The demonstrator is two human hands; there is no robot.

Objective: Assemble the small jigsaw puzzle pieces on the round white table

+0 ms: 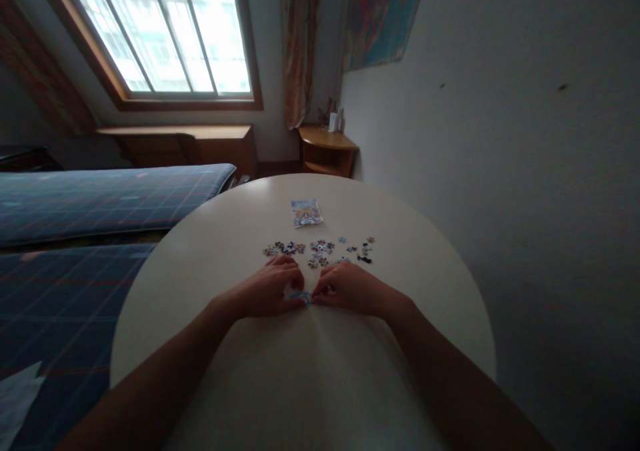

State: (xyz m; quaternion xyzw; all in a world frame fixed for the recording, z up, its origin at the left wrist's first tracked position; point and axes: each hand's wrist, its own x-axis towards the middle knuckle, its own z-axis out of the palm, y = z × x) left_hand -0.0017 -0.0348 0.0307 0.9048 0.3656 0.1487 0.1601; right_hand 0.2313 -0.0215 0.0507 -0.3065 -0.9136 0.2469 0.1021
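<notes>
Both hands rest on a round white table point(210, 251), fingertips meeting over a few joined blue puzzle pieces point(301, 296). My left hand point(270, 288) is curled with its fingers pressed on the pieces' left side. My right hand point(350, 286) pinches their right side. Just beyond the hands several loose puzzle pieces point(320, 248) lie scattered in a band. A small colourful picture card point(306, 212) lies flat farther back.
A bed with a blue checked cover point(75, 204) runs along the left of the table. A grey wall point(525, 171) stands close on the right. A wooden corner shelf point(327, 150) and a low wooden cabinet point(190, 144) sit under the window.
</notes>
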